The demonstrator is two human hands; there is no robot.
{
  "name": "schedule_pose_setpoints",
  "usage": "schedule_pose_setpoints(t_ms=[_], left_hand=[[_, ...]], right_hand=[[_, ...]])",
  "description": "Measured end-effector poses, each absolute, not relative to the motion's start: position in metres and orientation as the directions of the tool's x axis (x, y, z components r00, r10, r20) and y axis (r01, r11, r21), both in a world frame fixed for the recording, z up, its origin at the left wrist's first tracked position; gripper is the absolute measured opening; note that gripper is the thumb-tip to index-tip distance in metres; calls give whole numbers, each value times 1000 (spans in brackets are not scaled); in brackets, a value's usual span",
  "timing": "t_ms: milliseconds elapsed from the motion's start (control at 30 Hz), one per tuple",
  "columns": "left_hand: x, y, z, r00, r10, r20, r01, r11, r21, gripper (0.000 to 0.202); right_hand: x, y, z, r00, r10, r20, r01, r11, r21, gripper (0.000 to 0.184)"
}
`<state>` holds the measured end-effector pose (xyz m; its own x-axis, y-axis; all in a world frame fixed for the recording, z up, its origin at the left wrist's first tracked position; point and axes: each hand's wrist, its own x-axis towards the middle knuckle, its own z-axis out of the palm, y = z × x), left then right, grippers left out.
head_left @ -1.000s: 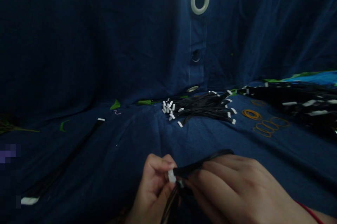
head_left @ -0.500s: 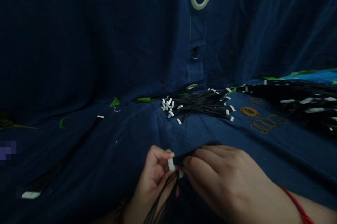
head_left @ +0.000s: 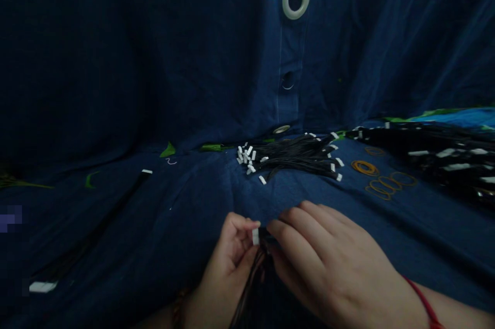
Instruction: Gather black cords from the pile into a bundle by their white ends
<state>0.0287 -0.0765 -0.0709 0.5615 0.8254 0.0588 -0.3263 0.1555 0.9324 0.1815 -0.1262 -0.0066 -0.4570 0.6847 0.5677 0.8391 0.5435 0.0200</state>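
Note:
Between the fingertips of my left hand (head_left: pixel 234 251) is a white connector (head_left: pixel 256 236) on a cable of thin black wires (head_left: pixel 247 288). The wires hang down past the thumb toward the lower edge. Close beside it on the right, my right hand (head_left: pixel 328 257) is closed, its fingers pinched on the black wires just by the connector. Its fingertips are partly hidden behind its own knuckles. Beyond the hands lies a bundle of black cables (head_left: pixel 294 156) with white connectors at both ends.
A large heap of black cables (head_left: pixel 448 146) lies at the right. Orange rubber bands (head_left: pixel 365 167) sit beside it. One flat black cable (head_left: pixel 112 213) stretches across the cloth at left. Green scraps (head_left: pixel 168 150) lie along the foot of the blue curtain (head_left: pixel 216 61).
The right hand has shifted up slightly and its fingers have moved along the wires by the connector. The white connector and left fingertips moved a little right; the hanging wires swung right.

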Motion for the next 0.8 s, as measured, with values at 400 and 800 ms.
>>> schedule_pose_setpoints(t_ms=[400, 800], left_hand=[[30, -59, -69, 641, 757, -127, -258, 368, 893, 35], [33, -59, -76, 638, 765, -87, -249, 312, 917, 23]], right_hand=[[196, -110, -10, -330, 891, 310, 855, 422, -302, 18], [187, -114, -21, -300, 919, 256, 849, 379, -368, 16]])
